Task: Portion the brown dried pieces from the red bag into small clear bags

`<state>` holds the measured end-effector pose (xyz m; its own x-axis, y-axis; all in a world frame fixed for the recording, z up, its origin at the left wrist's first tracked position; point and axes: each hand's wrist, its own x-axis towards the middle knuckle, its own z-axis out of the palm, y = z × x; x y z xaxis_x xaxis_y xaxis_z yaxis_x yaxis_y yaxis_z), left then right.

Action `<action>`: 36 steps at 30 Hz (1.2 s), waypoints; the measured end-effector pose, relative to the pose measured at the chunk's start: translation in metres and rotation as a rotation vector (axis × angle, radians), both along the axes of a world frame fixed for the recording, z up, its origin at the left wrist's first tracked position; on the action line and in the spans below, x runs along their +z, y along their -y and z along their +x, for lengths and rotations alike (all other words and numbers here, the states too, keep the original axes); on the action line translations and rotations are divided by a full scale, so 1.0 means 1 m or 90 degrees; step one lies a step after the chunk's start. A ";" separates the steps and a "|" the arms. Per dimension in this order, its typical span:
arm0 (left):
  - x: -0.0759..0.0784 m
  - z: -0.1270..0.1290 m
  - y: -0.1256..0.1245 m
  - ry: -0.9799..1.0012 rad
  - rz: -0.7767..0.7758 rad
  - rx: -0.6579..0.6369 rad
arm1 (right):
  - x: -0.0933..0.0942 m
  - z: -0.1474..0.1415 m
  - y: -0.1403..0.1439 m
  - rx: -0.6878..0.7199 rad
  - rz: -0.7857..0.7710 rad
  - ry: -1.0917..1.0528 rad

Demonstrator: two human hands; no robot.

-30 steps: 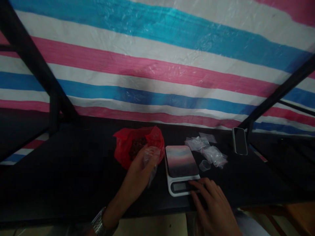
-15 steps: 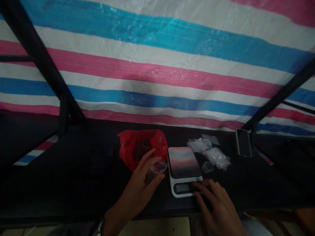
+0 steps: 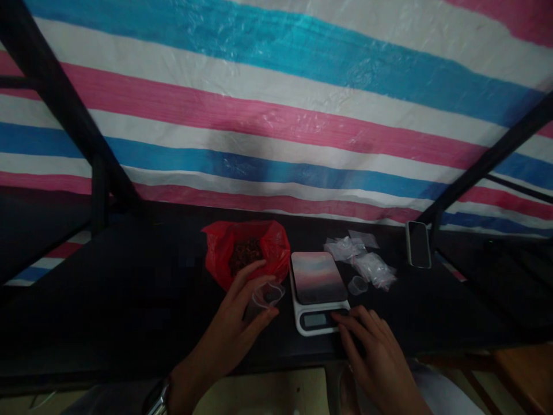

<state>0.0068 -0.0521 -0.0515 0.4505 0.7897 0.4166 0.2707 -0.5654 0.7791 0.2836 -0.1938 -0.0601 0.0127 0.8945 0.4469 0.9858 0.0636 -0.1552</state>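
Clear plastic cup (image 3: 266, 295) held upright in left hand (image 3: 235, 331), fingers curled around it, just in front of open red bag (image 3: 246, 251) with dark contents. Right hand (image 3: 374, 357) holds nothing, fingertips resting on front edge of white kitchen scale (image 3: 318, 291). Small clear bags (image 3: 363, 259) and phone (image 3: 418, 244) lie farther right on dark table (image 3: 129, 300).

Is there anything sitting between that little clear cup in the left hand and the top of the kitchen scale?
Nothing visible. The left hand holds the clear cup just left of the kitchen scale, whose platform is bare. The right hand touches only its front edge.
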 end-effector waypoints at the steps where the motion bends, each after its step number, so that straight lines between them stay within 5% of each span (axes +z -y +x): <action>1: 0.000 0.001 0.000 0.001 0.002 -0.002 | 0.000 -0.001 0.000 0.001 0.003 -0.010; 14: 0.000 0.004 -0.001 -0.032 0.050 0.007 | -0.001 0.034 0.015 -0.050 0.085 -0.038; 36: -0.001 -0.004 -0.002 -0.051 0.064 -0.006 | 0.000 0.027 0.010 -0.036 0.012 -0.070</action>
